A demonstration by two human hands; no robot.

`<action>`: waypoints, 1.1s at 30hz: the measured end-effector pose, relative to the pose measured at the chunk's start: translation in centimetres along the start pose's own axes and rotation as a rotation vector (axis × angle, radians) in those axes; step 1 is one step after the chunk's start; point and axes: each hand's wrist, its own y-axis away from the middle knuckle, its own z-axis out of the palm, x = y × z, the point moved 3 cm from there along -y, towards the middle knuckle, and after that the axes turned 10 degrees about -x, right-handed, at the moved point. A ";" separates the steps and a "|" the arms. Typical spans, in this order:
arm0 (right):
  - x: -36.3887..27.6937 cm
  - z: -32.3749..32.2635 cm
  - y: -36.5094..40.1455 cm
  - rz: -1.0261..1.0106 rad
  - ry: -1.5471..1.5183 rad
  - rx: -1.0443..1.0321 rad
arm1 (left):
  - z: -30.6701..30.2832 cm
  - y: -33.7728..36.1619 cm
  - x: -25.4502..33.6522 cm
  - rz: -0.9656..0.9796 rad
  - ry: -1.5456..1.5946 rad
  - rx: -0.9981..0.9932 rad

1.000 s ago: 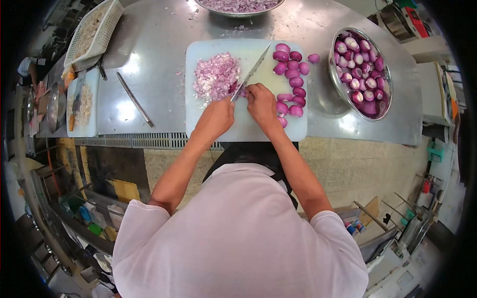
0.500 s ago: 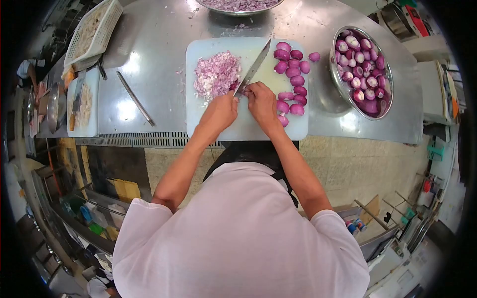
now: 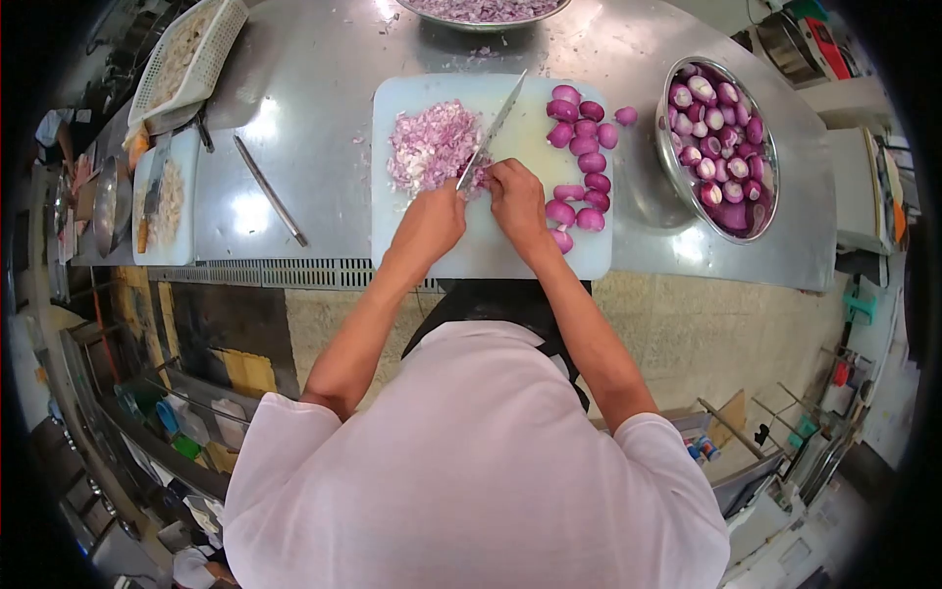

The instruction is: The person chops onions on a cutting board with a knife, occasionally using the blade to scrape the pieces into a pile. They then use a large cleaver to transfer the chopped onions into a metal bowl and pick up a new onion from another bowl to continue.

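My left hand (image 3: 430,224) is closed round the handle of a large knife (image 3: 498,120), whose blade points away and to the right over the white cutting board (image 3: 549,257). Just right of the blade, my right hand (image 3: 518,201) has its fingers bent together at the edge of the chopped onion; a small piece of purple onion shows at its fingertips. Left of the knife lies a heap of chopped purple onion (image 3: 430,145). Peeled purple onion pieces (image 3: 587,162) stand in uneven rows along the board's right side, with one (image 3: 626,116) just off the board.
A steel bowl (image 3: 667,147) of peeled onions stands at right; another bowl (image 3: 491,24) of chopped onion is at the far edge. Leftward are a steel rod (image 3: 270,191), a white basket (image 3: 211,59) and a smaller board (image 3: 182,245) with a knife.
The knife blade has tilted slightly more upright and its tip has shifted left. My hands stay almost where they were. The whole table view has shifted slightly.
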 end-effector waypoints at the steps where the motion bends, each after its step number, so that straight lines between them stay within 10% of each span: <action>1: 0.2 0.0 -0.1 -0.004 0.003 -0.003 | -1.0 0.2 0.7 -0.031 0.029 -0.033; 33: -0.7 0.2 0.0 0.045 0.181 -0.143 | -0.2 1.1 -0.3 -0.066 0.071 -0.039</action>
